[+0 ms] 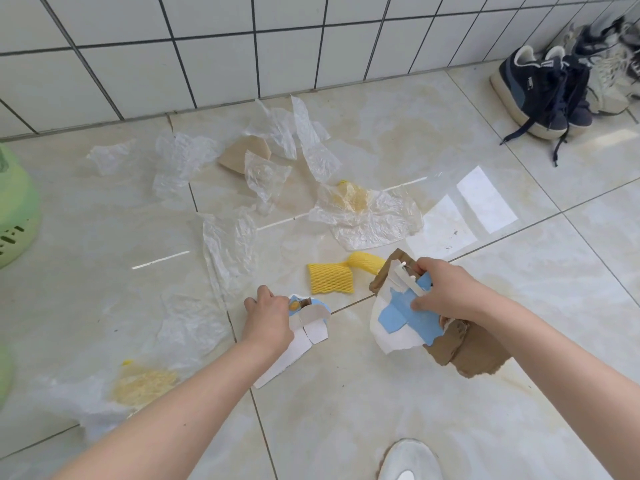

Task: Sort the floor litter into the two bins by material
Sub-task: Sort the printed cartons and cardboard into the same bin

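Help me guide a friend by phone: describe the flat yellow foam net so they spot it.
Start at the right hand gripping torn cardboard. Just left of it on the floor lies the yellow foam net: a flat mesh square, bare, unlike the yellow pieces under clear plastic film.

Dark blue sneakers [543,88] with loose laces sit at the upper right of the frame, pale shoes [613,77] piled just behind them. A white shoe toe [408,459] shows at the bottom edge, and a white tiled wall [207,46] fills the top.

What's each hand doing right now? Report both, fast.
Left hand: closed, gripping torn white card pieces.
Right hand: closed, holding a bundle of white-and-blue paper and brown cardboard.
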`<state>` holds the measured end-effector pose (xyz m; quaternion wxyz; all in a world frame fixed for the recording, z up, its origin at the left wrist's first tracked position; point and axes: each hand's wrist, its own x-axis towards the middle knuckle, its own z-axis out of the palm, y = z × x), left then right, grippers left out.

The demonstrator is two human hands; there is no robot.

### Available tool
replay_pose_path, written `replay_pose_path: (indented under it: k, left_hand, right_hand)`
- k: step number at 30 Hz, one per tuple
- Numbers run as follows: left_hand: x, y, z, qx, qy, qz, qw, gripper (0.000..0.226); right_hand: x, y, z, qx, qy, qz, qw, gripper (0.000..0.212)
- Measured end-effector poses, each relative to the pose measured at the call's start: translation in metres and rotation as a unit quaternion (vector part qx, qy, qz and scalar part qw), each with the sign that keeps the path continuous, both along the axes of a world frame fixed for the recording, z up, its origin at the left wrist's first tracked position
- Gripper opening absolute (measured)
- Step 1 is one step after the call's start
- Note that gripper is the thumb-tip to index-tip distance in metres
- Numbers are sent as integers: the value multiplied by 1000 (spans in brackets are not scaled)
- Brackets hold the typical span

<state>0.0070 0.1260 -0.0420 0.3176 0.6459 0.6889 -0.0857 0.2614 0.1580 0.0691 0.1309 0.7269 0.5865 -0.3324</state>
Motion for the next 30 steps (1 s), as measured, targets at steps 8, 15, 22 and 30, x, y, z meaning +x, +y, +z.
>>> replay_pose_path:
  k: [8, 15, 22, 30]
  left_hand:
    - [-26, -1, 27, -34, -86, 44, 995, 21]
    - [-80, 56, 59, -20, -255, 231, 939, 29]
    - [-123, 88, 48, 22, -346, 390, 853, 28]
    - [-153, 93, 33, 47, -392, 481, 783, 22]
  right_hand:
    - [-29, 3, 2, 13, 134, 6, 991, 25]
    - [-79, 64, 3, 169, 246, -101, 949, 22]
    - [-164, 167, -28, 176, 276, -91, 941, 29]
    - [-157, 181, -63, 124, 117, -105, 980, 37]
